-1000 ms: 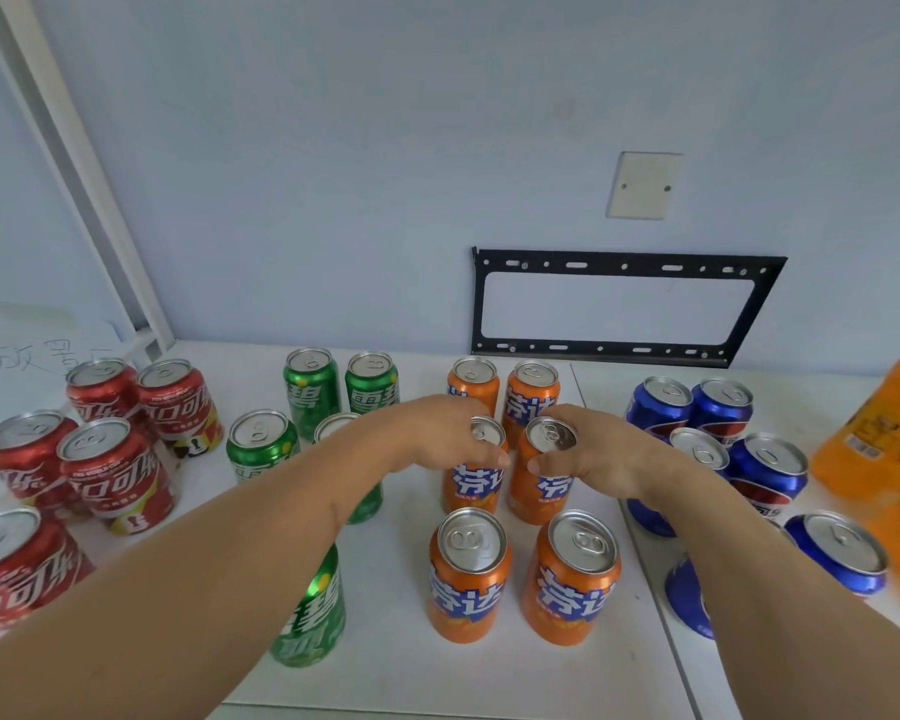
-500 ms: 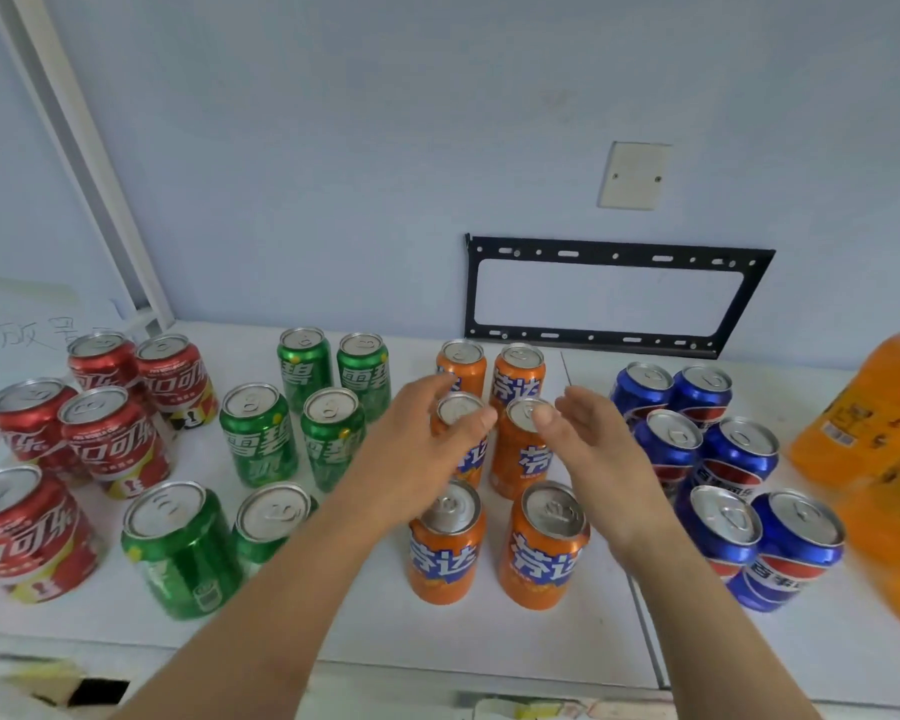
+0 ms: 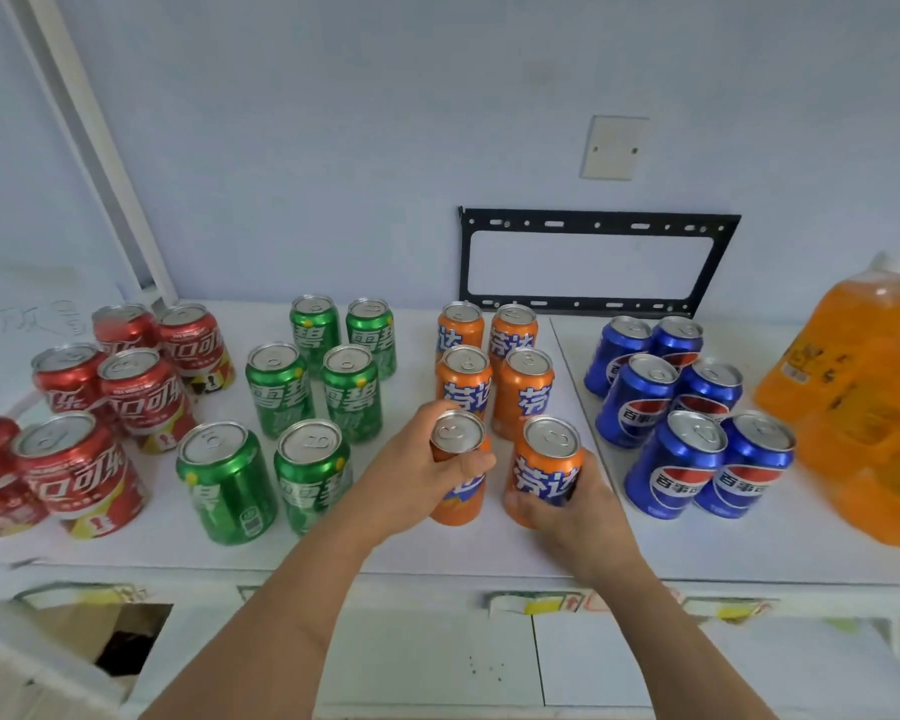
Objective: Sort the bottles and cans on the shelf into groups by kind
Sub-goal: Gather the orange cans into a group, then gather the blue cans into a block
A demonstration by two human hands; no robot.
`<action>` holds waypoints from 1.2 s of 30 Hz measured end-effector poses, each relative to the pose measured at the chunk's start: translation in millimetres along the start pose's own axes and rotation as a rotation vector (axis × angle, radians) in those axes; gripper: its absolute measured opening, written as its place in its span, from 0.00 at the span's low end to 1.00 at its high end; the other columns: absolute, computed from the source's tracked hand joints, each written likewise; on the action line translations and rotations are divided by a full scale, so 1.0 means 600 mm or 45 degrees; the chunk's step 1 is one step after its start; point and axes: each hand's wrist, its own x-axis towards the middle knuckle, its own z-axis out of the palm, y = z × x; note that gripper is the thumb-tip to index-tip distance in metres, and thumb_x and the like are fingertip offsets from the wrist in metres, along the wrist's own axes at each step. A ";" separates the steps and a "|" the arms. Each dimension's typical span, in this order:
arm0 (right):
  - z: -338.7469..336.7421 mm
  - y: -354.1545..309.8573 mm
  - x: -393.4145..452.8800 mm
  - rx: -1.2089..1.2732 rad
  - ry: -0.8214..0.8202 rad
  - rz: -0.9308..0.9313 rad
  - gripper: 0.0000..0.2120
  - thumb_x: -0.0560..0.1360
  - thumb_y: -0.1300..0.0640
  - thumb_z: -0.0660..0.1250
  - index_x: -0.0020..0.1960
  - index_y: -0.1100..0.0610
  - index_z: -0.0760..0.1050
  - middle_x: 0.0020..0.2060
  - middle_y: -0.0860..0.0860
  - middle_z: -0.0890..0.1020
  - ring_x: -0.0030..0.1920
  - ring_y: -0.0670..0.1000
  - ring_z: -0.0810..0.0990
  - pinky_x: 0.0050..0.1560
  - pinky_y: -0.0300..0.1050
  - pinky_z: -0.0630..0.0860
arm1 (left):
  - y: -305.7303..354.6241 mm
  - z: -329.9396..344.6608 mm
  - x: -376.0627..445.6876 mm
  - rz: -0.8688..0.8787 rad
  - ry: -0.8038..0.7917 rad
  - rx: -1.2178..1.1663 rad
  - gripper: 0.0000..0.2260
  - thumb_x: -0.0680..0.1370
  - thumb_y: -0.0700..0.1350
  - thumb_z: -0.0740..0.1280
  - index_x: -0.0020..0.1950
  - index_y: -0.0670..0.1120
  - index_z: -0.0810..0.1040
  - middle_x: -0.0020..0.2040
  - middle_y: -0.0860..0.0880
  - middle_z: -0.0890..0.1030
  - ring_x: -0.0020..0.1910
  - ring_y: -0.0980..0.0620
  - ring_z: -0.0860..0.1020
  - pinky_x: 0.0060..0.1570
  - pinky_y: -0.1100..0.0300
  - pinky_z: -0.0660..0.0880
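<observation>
1. Fingers (image 3: pixel 471 462) of the left hand (image 3: pixel 417 480) curl round the front-left orange can (image 3: pixel 458 467), thumb across its near face just under the rim; the can stands upright on the shelf (image 3: pixel 437 556).
2. Right hand (image 3: pixel 575 517) wraps the front-right orange can (image 3: pixel 549 470) low down, fingers round the base. Both grips look set for nudging the front pair square with the row behind.
3. Head view only. Orange cans stand two wide, three deep, the four behind (image 3: pixel 494 366) close-packed and untouched.
4. Neighbours already grouped by colour: red cans (image 3: pixel 81 465) far left, green cans (image 3: pixel 276 387) next, blue cans (image 3: pixel 671 407) right of the orange. Gaps between groups keep kinds distinct.
5. Orange bottles (image 3: pixel 868 407) at the far right edge, partly out of frame.
6. Judgement: sorting nearly done; this is tidying.
</observation>
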 end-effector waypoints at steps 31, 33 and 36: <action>-0.337 -0.069 0.225 -0.611 0.250 -0.191 0.25 0.79 0.49 0.63 0.75 0.53 0.65 0.72 0.53 0.71 0.68 0.56 0.72 0.65 0.50 0.69 | 0.249 0.165 0.257 0.188 -0.018 0.680 0.27 0.79 0.59 0.64 0.74 0.49 0.66 0.73 0.47 0.70 0.67 0.48 0.71 0.63 0.55 0.69; -0.358 -0.059 0.266 -0.637 0.196 -0.137 0.28 0.78 0.47 0.64 0.75 0.54 0.63 0.73 0.54 0.69 0.69 0.57 0.71 0.64 0.51 0.70 | 0.255 0.190 0.292 0.113 -0.021 0.629 0.28 0.78 0.59 0.64 0.75 0.49 0.65 0.74 0.47 0.69 0.68 0.47 0.70 0.63 0.56 0.68; -0.376 -0.049 0.316 -0.662 0.065 -0.084 0.33 0.78 0.44 0.65 0.77 0.55 0.60 0.74 0.56 0.67 0.70 0.58 0.70 0.65 0.52 0.69 | 0.257 0.221 0.334 0.027 0.003 0.542 0.30 0.78 0.59 0.65 0.77 0.49 0.63 0.75 0.46 0.67 0.69 0.47 0.70 0.59 0.59 0.66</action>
